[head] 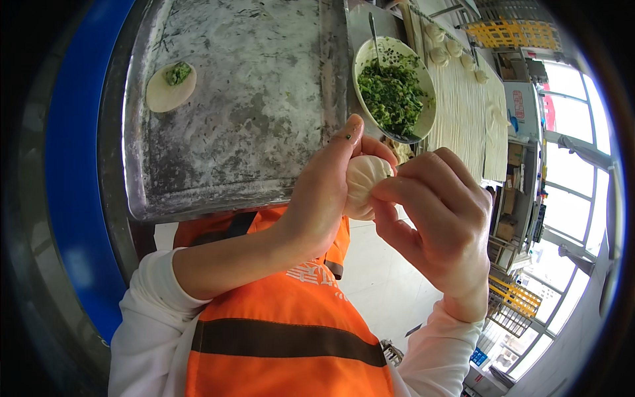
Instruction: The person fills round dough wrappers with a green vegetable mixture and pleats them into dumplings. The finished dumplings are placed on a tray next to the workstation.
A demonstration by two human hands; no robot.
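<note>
A pleated dough bun (364, 186) rests in the palm of my left hand (322, 193), whose thumb points up along its side. The thumb and fingertips of my right hand (436, 213) pinch the gathered edge of that bun, with a speck of green at the pinch. Just beyond my hands stands a white bowl (427, 111) of chopped green filling (392, 97), a metal spoon (373, 32) leaning in it. On the left of the floured metal tray (248, 114) lies a flat dough wrapper (166, 97) bearing a lump of green filling (178, 73).
Several finished buns (439, 55) sit on a pale slatted mat (456, 119) at the far right. A blue panel (74, 164) borders the left side. Shelving (516, 198) and yellow racks (513, 33) stand along the windows on the right.
</note>
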